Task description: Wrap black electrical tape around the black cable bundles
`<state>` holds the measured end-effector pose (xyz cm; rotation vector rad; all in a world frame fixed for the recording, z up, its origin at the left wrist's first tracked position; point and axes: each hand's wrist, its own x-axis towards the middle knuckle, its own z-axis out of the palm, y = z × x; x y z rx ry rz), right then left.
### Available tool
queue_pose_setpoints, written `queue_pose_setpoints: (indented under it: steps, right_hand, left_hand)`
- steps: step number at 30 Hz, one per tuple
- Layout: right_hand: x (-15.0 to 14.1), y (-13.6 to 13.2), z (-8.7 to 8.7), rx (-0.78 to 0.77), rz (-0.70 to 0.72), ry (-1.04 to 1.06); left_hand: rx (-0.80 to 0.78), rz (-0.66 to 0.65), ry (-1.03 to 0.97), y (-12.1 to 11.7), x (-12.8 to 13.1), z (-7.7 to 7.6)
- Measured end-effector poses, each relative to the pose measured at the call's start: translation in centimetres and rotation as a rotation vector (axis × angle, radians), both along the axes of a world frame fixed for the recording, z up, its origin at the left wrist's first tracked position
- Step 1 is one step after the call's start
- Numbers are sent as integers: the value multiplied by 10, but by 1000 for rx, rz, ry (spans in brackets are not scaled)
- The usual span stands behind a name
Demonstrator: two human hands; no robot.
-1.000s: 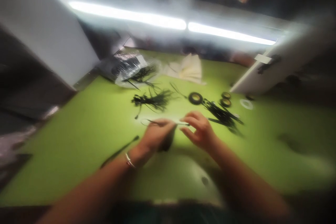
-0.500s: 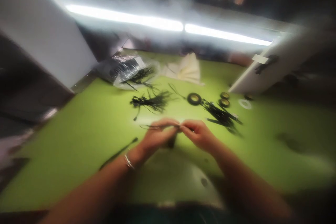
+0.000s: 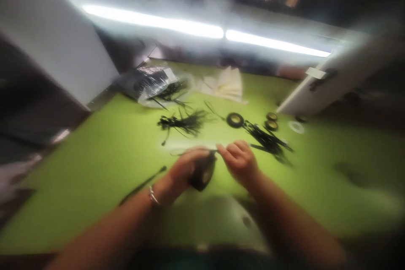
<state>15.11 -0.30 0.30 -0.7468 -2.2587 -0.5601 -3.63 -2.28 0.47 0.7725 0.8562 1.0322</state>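
Above the near middle of the green table, my left hand (image 3: 182,169) is closed around a roll of black tape (image 3: 200,177), which hangs beneath its fingers. A thin black cable (image 3: 177,153) also runs through this hand, its tail sticking out to the left. My right hand (image 3: 241,161) is curled, with the fingertips pinched at the cable's right end, close to the left fingertips. Blur hides the exact contact there. A single black cable (image 3: 145,183) with a small plug lies beside my left forearm.
Farther back lie a bundle of black cables (image 3: 182,122), a second bundle (image 3: 265,138), a large tape roll (image 3: 235,120), smaller rolls (image 3: 271,125) and a white ring (image 3: 296,127). Behind them are a clear plastic bag (image 3: 152,86) and pale sheets (image 3: 229,84). White panels (image 3: 319,86) flank the table.
The tape roll has swung into fuller view under my left hand. My right hand has turned, its fingers curling more, and its wrist has shifted slightly right.
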Motion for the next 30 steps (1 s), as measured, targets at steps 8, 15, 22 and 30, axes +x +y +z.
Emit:
queue_pose_setpoints:
  steps: [8, 15, 22, 30]
  right_hand:
    - [-9, -7, 4, -163, -16, 74]
    - [-9, -8, 16, -790, 66, 205]
    - [-3, -6, 18, -865, 115, 264]
    - [-12, -14, 14, -372, -31, 162]
  left_hand:
    - [115, 130, 226, 0, 0, 1]
    - [693, 201, 560, 3, -2, -1]
    - [531, 39, 496, 2, -4, 4]
    - [311, 0, 331, 0, 1, -3]
